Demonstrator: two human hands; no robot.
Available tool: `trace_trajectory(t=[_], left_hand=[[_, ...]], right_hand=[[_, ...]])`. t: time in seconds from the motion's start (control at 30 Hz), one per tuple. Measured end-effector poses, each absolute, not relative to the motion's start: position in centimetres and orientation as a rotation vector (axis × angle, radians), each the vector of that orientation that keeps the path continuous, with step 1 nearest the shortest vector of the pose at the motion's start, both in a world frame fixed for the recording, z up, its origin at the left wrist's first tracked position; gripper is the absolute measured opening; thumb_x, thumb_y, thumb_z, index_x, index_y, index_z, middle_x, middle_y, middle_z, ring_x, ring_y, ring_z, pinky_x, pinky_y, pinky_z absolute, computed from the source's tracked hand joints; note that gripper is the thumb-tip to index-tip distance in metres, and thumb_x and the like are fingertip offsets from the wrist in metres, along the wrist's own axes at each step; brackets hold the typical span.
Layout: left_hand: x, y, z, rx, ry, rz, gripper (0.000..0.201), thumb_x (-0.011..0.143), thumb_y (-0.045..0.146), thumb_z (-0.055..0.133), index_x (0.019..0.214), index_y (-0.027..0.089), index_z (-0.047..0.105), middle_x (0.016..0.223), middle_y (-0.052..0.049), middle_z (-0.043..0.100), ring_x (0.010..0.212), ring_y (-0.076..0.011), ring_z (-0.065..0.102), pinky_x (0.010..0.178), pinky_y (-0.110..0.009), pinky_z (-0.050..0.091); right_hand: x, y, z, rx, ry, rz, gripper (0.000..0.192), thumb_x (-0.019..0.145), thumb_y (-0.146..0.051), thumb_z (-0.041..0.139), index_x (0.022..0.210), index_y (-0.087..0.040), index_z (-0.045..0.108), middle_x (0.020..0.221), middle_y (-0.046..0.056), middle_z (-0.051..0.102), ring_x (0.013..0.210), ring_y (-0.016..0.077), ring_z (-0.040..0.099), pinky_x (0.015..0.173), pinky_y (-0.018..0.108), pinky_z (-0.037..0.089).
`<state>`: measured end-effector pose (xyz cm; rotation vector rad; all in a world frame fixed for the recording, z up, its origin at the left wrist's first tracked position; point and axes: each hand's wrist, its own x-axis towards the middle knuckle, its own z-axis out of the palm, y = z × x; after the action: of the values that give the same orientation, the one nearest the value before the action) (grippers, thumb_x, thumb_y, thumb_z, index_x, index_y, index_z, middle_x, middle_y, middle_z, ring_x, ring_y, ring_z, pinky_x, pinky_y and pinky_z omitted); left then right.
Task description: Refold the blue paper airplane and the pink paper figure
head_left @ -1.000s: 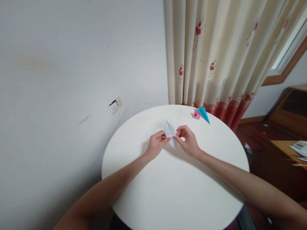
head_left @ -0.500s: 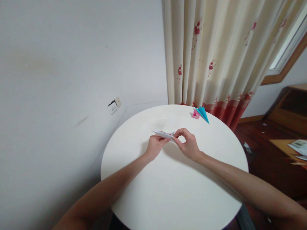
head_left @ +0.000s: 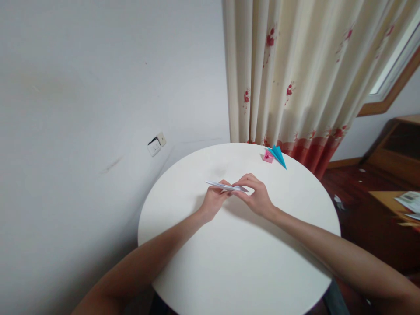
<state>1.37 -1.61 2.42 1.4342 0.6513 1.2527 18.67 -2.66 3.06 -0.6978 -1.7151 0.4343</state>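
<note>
The left hand (head_left: 212, 202) and the right hand (head_left: 258, 199) both grip the white paper (head_left: 218, 186), which they hold up over the middle of the bench (head_left: 236, 258), toward its far half. The paper is already folded and seems to lie almost edge-on to the view, a thin sliver whose long tip points left past the left hand, while a short tip shows inside the loop of the right thumb and forefinger. The left hand pinches it from the near side with the fingers behind; the right hand closes thumb and fingertips on it close by, the two grips nearly meeting. The step in hand looks like working or pressing a crease at that spot, though the crease itself is too small to make out. The next move, as I judge it, calls for a steady left grip as the right fingertips work along the edge, with light pressure so that thin layers do not slip or crumple. The pink fold (head_left: 268, 156) and blue fold (head_left: 278, 158) lie near the bench's far edge, well apart from both hands.
</note>
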Motion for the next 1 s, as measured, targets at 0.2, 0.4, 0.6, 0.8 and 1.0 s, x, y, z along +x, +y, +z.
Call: trace_trajectory(t=[0.2, 0.4, 0.6, 0.8, 1.0], left_hand=[[1.4, -1.3, 1.6, 1.423, 0.617, 1.196, 0.020, 0.078, 0.033, 0.079, 0.075, 0.016, 0.069, 0.078, 0.000, 0.057, 0.080, -0.0146, 0.051, 0.079, -0.026, 0.039], [1.7, -1.3, 1.0, 1.349, 0.611, 1.148, 0.024, 0.076, 0.036, 0.080, 0.074, 0.015, 0.069, 0.075, 0.000, 0.054, 0.078, -0.0146, 0.049, 0.078, -0.027, 0.038], [1.8, -1.5, 1.1, 1.317, 0.587, 1.134, 0.026, 0.077, 0.036, 0.080, 0.072, 0.014, 0.067, 0.074, 0.000, 0.052, 0.076, -0.0135, 0.047, 0.073, -0.025, 0.038], [2.1, -1.9, 1.5, 1.277, 0.601, 1.124, 0.030, 0.073, 0.040, 0.083, 0.071, 0.014, 0.067, 0.073, 0.001, 0.051, 0.074, -0.0125, 0.046, 0.069, -0.024, 0.038], [2.1, -1.7, 1.4, 1.340, 0.635, 1.159, 0.029, 0.075, 0.042, 0.081, 0.076, 0.015, 0.071, 0.079, -0.002, 0.056, 0.080, -0.0155, 0.052, 0.076, -0.027, 0.043]], right_hand=[[18.2, -3.3, 3.2, -0.705, -1.644, 0.445, 0.011, 0.086, -0.038, 0.073, 0.085, -0.027, 0.077, 0.077, 0.005, 0.066, 0.078, 0.0229, 0.058, 0.070, 0.039, 0.046], [18.0, -3.6, 3.3, -0.723, -1.654, 0.400, 0.010, 0.087, -0.035, 0.071, 0.083, -0.027, 0.076, 0.076, 0.005, 0.065, 0.078, 0.0227, 0.058, 0.070, 0.039, 0.046], [17.9, -3.8, 3.3, -0.710, -1.665, 0.333, 0.009, 0.088, -0.031, 0.070, 0.081, -0.027, 0.074, 0.076, 0.004, 0.065, 0.077, 0.0224, 0.058, 0.071, 0.040, 0.044], [17.9, -3.8, 3.1, -0.727, -1.677, 0.293, 0.011, 0.088, -0.032, 0.069, 0.079, -0.027, 0.073, 0.075, 0.004, 0.066, 0.077, 0.0227, 0.058, 0.072, 0.041, 0.043], [18.0, -3.6, 3.1, -0.734, -1.643, 0.334, 0.013, 0.087, -0.033, 0.070, 0.076, -0.026, 0.071, 0.075, 0.004, 0.066, 0.077, 0.0229, 0.059, 0.074, 0.041, 0.044]])
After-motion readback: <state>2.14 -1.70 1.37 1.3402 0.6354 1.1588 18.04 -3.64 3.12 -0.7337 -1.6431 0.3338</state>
